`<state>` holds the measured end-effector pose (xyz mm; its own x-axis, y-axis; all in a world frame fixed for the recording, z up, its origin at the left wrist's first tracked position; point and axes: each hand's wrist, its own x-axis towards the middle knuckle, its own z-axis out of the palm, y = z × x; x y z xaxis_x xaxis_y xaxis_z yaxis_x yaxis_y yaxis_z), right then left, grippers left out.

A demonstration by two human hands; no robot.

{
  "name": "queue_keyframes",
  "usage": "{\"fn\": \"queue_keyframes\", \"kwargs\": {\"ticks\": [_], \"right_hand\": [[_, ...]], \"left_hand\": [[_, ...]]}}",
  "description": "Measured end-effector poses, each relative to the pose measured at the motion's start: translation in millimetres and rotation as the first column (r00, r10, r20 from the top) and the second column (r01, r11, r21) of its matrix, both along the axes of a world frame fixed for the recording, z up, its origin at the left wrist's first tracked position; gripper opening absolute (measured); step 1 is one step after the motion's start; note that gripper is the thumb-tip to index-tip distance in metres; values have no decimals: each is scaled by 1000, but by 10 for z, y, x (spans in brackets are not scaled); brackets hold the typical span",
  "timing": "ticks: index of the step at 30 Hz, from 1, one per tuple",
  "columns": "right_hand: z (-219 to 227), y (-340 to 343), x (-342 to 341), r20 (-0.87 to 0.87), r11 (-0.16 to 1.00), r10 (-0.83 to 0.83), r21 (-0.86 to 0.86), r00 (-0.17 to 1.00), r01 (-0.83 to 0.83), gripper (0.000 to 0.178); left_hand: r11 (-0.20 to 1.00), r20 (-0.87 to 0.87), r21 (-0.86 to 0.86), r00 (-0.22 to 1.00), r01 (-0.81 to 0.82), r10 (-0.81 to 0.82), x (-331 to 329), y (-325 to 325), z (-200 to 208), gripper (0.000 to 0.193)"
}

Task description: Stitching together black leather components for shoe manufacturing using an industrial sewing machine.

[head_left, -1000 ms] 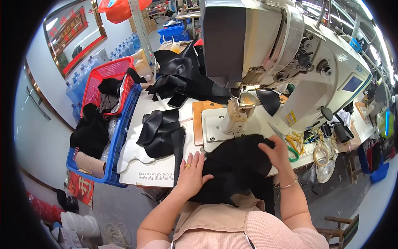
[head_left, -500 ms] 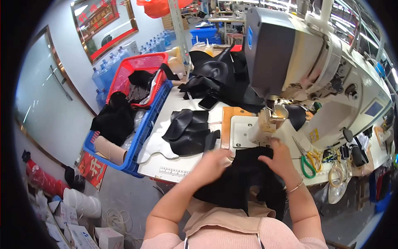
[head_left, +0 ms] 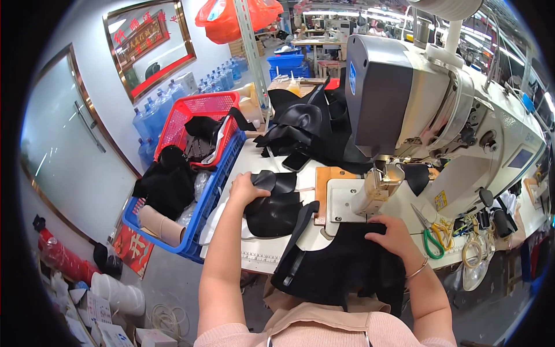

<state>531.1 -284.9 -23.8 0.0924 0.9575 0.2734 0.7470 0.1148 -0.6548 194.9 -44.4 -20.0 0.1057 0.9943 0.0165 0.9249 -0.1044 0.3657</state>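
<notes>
Leather pieces [head_left: 274,218] on the table [head_left: 250,158] now have your left hand [head_left: 250,189] over them; half a second ago it was at the cloth [head_left: 347,251]. Its thumb stands wide of the fingers, and I cannot tell whether they grip anything. Your right hand [head_left: 395,236] is still at the cloth's upper right, narrowly curled, seemingly holding the edge. The cloth lies just below the machine's post [head_left: 370,191] and spills over the table's near edge toward your apron [head_left: 332,319]. With the left hand gone across, I judge that the right alone now steadies it. Scissors [head_left: 432,243] lie beyond your right hand.
</notes>
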Motion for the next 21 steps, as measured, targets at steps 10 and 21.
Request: {"fn": "queue_keyframes", "kwargs": {"ticks": [10, 21], "right_hand": [[787, 23, 303, 112, 928, 100, 348, 989, -134, 10], [822, 178, 444, 236, 869, -225, 488, 945, 85, 11]], "left_hand": [[930, 272, 367, 957, -7, -100, 118, -173, 92, 78], [682, 571, 44, 542, 730, -617, 1360, -1126, 928, 22]]}}
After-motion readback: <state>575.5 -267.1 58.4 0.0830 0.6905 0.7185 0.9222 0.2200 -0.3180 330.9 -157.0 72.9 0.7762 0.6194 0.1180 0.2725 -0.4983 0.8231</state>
